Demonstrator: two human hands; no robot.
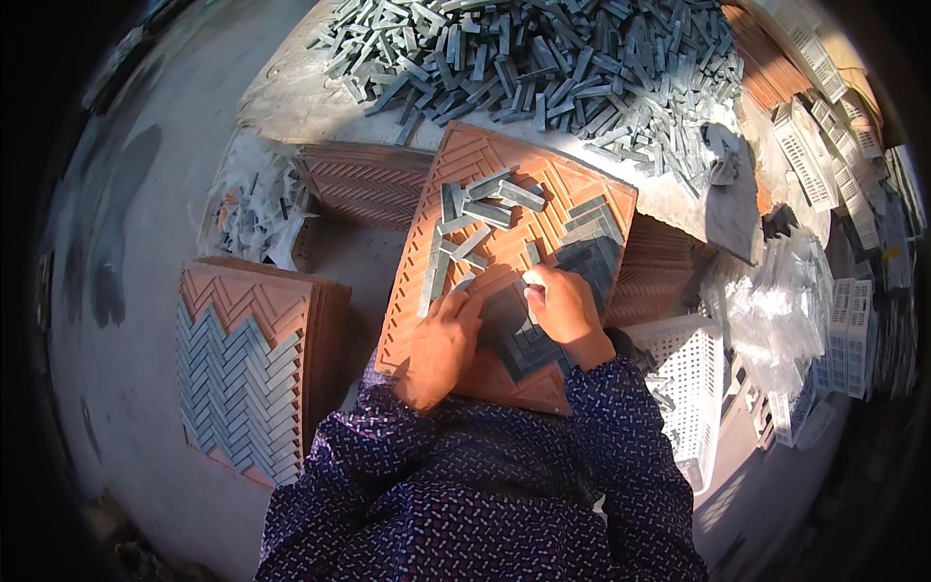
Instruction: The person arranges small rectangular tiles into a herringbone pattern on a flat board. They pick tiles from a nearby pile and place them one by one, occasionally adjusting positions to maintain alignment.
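Note:
An orange mould board (pixel 475 378) with herringbone slots lies tilted across my lap. Dark grey strip tiles (pixel 587 262) fill its slots in a zigzag band on the right side. Several loose strip tiles (pixel 485 211) are scattered over its upper left. My left hand (pixel 441 344) rests low on the board, its fingers closed around the lower end of a small strip tile (pixel 465 282). Over the slots, my right hand (pixel 562 308) is pinched on another strip tile, mostly hidden by the fingers. Just beyond those fingertips a strip tile (pixel 532 253) lies on the board.
A large heap of grey strip tiles (pixel 543 68) covers the table (pixel 291 87) ahead. To the left stands a stack of mould boards (pixel 242 369), its face partly filled with tiles. A white perforated basket (pixel 693 388) and clear plastic wrapping (pixel 776 301) sit at right.

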